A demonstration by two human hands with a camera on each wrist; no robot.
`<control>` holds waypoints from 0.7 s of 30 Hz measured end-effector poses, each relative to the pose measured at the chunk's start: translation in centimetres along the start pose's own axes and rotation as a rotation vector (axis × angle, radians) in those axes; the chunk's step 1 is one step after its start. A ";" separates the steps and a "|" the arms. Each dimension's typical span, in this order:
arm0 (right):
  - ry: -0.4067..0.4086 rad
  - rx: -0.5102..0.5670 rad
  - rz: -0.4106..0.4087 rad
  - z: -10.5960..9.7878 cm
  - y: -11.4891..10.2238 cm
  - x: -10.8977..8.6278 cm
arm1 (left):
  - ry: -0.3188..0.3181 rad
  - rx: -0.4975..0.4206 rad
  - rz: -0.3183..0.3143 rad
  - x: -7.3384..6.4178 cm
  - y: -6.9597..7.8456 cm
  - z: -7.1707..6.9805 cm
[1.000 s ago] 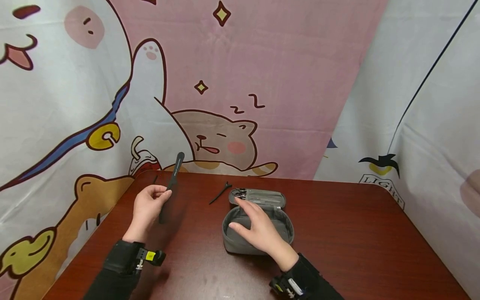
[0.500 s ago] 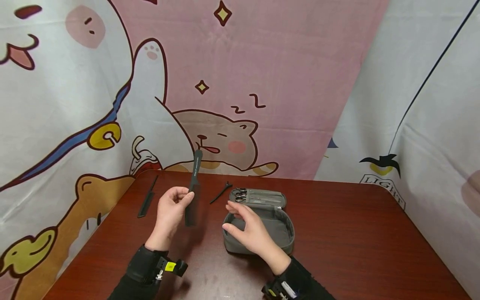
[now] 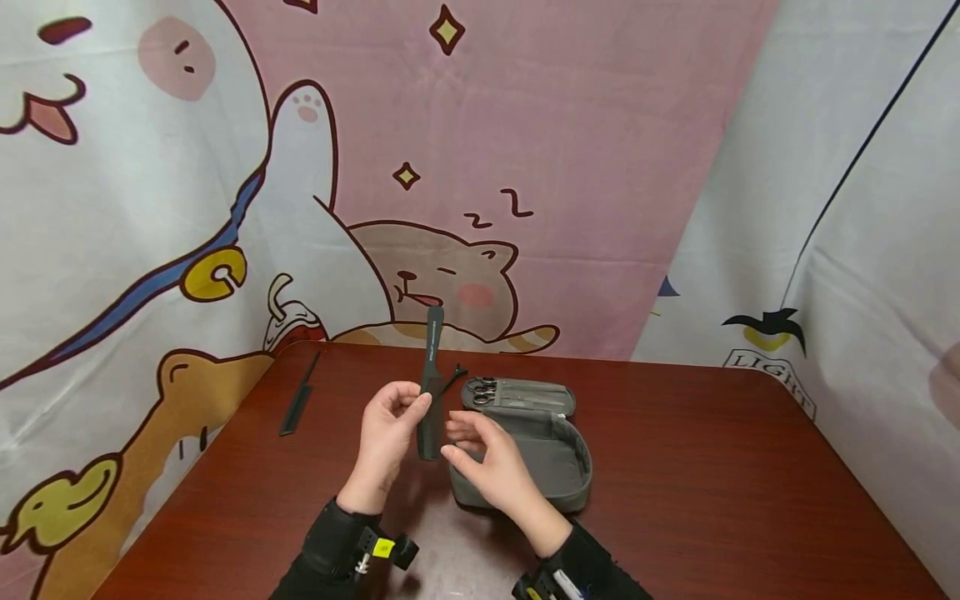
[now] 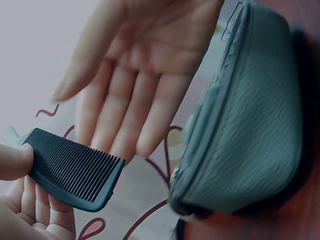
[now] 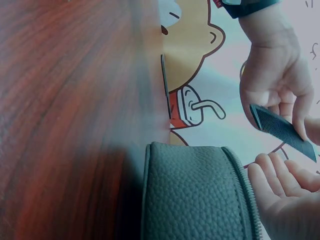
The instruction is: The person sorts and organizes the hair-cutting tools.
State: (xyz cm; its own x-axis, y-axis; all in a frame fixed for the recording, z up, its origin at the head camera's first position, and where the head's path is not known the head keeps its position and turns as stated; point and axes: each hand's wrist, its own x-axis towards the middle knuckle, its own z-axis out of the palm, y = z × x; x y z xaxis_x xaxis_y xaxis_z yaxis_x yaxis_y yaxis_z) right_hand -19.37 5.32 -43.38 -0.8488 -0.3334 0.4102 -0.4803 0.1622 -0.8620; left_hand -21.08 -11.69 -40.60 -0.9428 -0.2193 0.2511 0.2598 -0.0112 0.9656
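My left hand (image 3: 388, 442) pinches comb (image 3: 431, 427), raised above worktop (image 3: 712, 483), just left of grey case (image 3: 576, 492); my right hand (image 3: 491, 462) near, relaxed, holding nothing. Comb could twist or drop if pinch slackens.

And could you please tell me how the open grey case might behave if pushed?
The case probably wouldn't roll, having a broad, low body. Its walls hold their shape, suggesting moderate stiffness. The opened lid, with scissors on it, might swing or drag.
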 end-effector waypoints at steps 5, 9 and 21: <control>0.037 0.043 0.059 0.3 0.2 -0.1 | 0.011 -0.062 -0.010 -0.6 -0.4 1.1; 0.067 0.054 0.099 0.3 0.2 -0.2 | 0.030 -0.092 -0.010 -0.8 -0.4 1.7; 0.100 -0.022 0.109 0.2 0.5 -0.2 | 0.043 -0.144 -0.020 -1.3 -0.6 2.7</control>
State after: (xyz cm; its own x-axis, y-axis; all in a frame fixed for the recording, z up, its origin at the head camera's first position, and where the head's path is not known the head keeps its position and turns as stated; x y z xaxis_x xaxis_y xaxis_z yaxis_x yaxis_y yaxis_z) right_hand -19.42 5.21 -43.93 -0.9135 -0.2186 0.3432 -0.3879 0.2129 -0.8968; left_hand -20.53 -8.79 -41.32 -0.9390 -0.2596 0.2258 0.2714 -0.1554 0.9498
